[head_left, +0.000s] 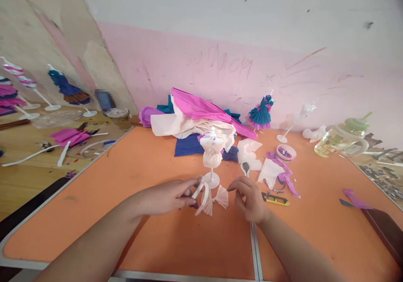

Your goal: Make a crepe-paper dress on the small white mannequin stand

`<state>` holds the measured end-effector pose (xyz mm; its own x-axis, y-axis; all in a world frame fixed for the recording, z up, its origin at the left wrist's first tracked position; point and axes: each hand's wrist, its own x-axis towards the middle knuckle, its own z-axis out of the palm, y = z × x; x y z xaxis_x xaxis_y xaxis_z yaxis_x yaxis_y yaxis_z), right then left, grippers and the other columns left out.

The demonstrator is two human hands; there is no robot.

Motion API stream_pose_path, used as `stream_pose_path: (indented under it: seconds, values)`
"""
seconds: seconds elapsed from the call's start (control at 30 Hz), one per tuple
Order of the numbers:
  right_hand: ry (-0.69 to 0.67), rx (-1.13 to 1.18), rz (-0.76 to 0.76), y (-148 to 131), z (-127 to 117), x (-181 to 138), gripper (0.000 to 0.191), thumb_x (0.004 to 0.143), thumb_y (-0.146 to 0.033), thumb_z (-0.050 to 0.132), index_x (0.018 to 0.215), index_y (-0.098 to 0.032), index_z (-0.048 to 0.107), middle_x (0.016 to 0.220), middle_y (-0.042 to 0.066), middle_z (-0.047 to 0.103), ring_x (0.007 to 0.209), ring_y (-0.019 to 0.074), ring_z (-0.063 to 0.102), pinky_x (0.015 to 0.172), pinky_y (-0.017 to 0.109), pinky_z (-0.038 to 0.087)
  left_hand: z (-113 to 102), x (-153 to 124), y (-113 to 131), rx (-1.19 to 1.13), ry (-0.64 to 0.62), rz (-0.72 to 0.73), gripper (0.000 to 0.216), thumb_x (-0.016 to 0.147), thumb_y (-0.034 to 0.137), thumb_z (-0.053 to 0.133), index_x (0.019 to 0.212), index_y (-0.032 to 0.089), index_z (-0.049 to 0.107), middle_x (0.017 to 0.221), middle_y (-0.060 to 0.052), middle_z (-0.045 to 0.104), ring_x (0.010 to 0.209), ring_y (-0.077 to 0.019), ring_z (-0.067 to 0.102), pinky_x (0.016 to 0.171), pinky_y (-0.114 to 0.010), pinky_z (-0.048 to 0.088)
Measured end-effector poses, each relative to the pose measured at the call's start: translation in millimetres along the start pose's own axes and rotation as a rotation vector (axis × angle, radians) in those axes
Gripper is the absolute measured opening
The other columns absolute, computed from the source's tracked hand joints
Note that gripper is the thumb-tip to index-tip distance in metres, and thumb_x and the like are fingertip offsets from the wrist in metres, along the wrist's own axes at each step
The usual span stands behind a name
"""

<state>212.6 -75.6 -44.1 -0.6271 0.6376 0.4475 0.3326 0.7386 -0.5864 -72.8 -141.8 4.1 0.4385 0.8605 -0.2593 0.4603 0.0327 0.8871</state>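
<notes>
My left hand (171, 196) is closed around a white curved strip with a pale pink paper bow (214, 200) on it, held just above the orange table (132, 177). My right hand (248, 198) is beside the bow, fingers curled in a pinch near its right wing. Just behind the hands stands a small white mannequin stand (212, 154) wrapped in pale pink paper.
A heap of magenta, white and blue crepe paper (195, 118) lies at the back. A small teal-and-pink paper dress (260, 114), a little bowl (286, 151), yellow scissors (275, 198) and a green-lidded bottle (343, 139) sit to the right. More dressed stands are on the left wooden table (28, 147).
</notes>
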Motion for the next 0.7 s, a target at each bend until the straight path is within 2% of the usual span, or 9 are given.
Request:
stream_pose_path:
  seconds: [0.07,0.13,0.23,0.37,0.47,0.57,0.63,0.7]
  values:
    - [-0.097,0.151,0.217,-23.2,-6.5,-1.5,0.026,0.095,-0.028,0.046,0.094,-0.023,0.071,0.086,0.004,0.07,0.076,0.0166,0.062,0.064,0.029,0.048,17.4,0.1,15.6,-0.135,-0.029,0.012,0.026,0.092,0.041,0.057,0.112,0.025,0.057,0.1,-0.003,0.073,0.09,-0.0205,0.067,0.081,-0.031,0.051]
    - [-0.154,0.306,0.317,-42.0,-8.7,-2.3,0.03,0.097,-0.041,0.048,0.097,-0.024,0.073,0.089,0.003,0.071,0.078,0.0166,0.063,0.06,0.026,0.046,34.6,2.0,27.1,-0.23,0.065,0.026,0.026,0.092,0.044,0.057,0.108,0.024,0.055,0.095,-0.003,0.074,0.09,-0.0207,0.068,0.085,-0.033,0.051]
    - [-0.11,0.349,0.414,-54.1,-6.1,-2.0,0.029,0.09,-0.049,0.06,0.094,-0.024,0.074,0.085,0.003,0.072,0.074,0.0159,0.06,0.057,0.025,0.042,55.2,7.0,34.3,-0.264,0.179,0.017,0.028,0.092,0.047,0.058,0.106,0.023,0.054,0.087,-0.003,0.074,0.083,-0.021,0.068,0.082,-0.035,0.052]
    - [0.002,0.346,0.511,-52.6,-0.8,-1.2,0.024,0.085,-0.043,0.067,0.076,-0.021,0.07,0.07,0.001,0.067,0.062,0.0138,0.054,0.055,0.025,0.041,71.3,15.5,27.1,-0.289,0.253,0.043,0.033,0.09,0.049,0.06,0.111,0.024,0.053,0.092,-0.005,0.075,0.08,-0.0213,0.067,0.078,-0.037,0.054]
    - [-0.068,0.432,0.529,-52.9,2.7,-1.8,0.023,0.087,-0.038,0.064,0.073,-0.02,0.068,0.06,-0.001,0.064,0.058,0.0134,0.054,0.055,0.025,0.041,78.3,20.4,13.7,-0.438,0.241,0.081,0.057,0.089,0.045,0.062,0.139,0.029,0.04,0.116,-0.01,0.072,0.103,-0.0275,0.068,0.091,-0.046,0.053]
    - [-0.098,0.416,0.5,-56.8,6.7,-2.0,0.022,0.087,-0.035,0.063,0.074,-0.02,0.071,0.065,-0.001,0.067,0.06,0.0135,0.055,0.055,0.025,0.041,83.1,22.3,2.1,-0.627,0.153,0.171,0.082,0.086,0.041,0.064,0.154,0.039,0.018,0.149,-0.01,0.051,0.139,-0.0316,0.047,0.111,-0.054,0.041]
    - [-0.098,0.387,0.488,-59.7,9.4,-1.4,0.023,0.088,-0.035,0.062,0.074,-0.02,0.072,0.065,-0.001,0.067,0.06,0.0131,0.055,0.055,0.025,0.04,85.3,22.6,-0.5,-0.648,0.133,0.204,0.081,0.089,0.042,0.061,0.155,0.041,0.014,0.158,-0.007,0.041,0.149,-0.0282,0.031,0.117,-0.052,0.035]
    - [-0.139,0.382,0.48,-61.2,12.0,-0.8,0.024,0.089,-0.035,0.06,0.073,-0.02,0.072,0.062,-0.001,0.066,0.058,0.0123,0.053,0.054,0.024,0.04,86.3,22.8,1.3,-0.617,0.188,0.19,0.076,0.094,0.045,0.056,0.155,0.038,0.012,0.156,-0.009,0.043,0.15,-0.0253,0.03,0.117,-0.049,0.037]
